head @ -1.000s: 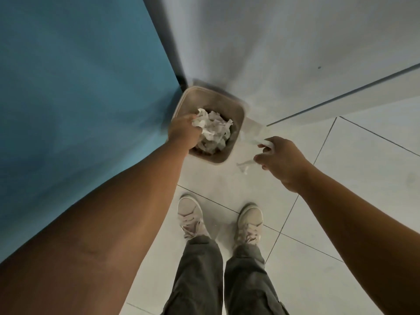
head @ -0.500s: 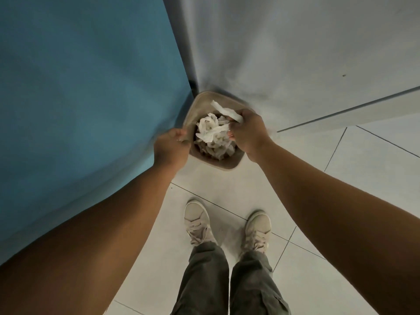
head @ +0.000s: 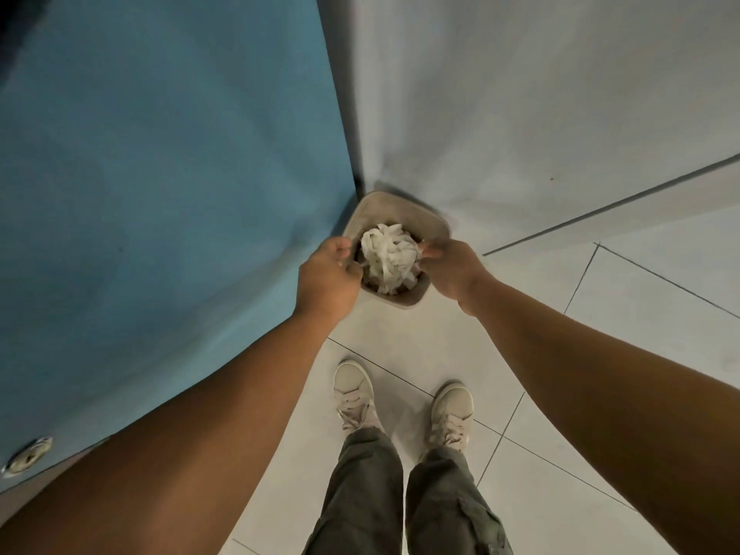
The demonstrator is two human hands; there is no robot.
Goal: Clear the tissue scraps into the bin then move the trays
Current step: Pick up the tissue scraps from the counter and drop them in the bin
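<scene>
Nearly brimful bin (head: 394,208) of tissue scraps (head: 390,254)

One bin (head: 404,204), one heap of tissue scraps (head: 390,258), two hands (head: 328,280) (head: 450,270), two shoes (head: 354,390) (head: 452,412).

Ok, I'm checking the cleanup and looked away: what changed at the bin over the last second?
The right hand brought its tissue strips from right of the bin to over it. No loose strip shows now, and its fingers touch the tissue pile at its right edge. The left hand stayed at the bin's left rim; the bin did not move.
</scene>
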